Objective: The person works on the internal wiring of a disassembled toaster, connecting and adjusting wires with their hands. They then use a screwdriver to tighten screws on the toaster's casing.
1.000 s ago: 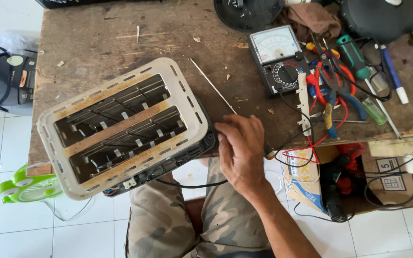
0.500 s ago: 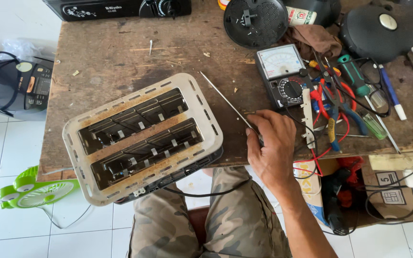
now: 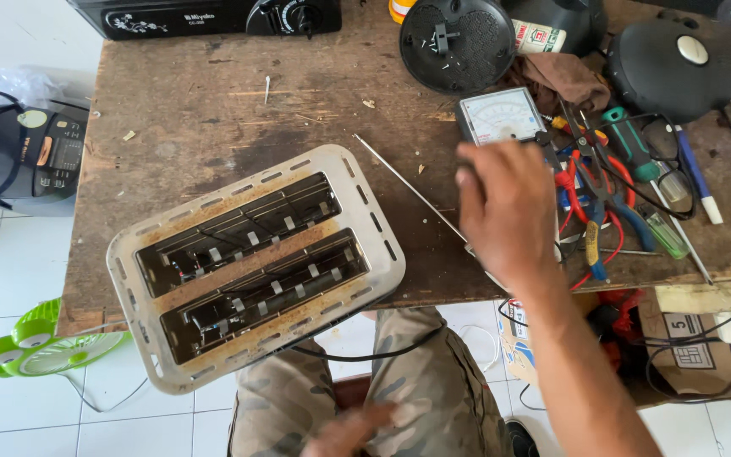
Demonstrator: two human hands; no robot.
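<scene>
The right hand point(image 3: 508, 211) hovers over the table point(image 3: 196, 127). From 9 to 11 o'clock of it the wood lies bare, crossed only by a thin rod point(image 3: 408, 190). A meter point(image 3: 501, 114) blocks 12 o'clock, tangled pliers point(image 3: 594, 203) crowd 3 o'clock, and the toaster point(image 3: 255, 267) fills 8 o'clock.

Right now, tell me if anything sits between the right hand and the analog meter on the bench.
Nothing visible does. The right hand hovers just below the grey analog meter, its fingertips at the meter's lower edge. The pliers with red and blue handles lie off to the side, not between them. The left hand is blurred at the lap.
</scene>
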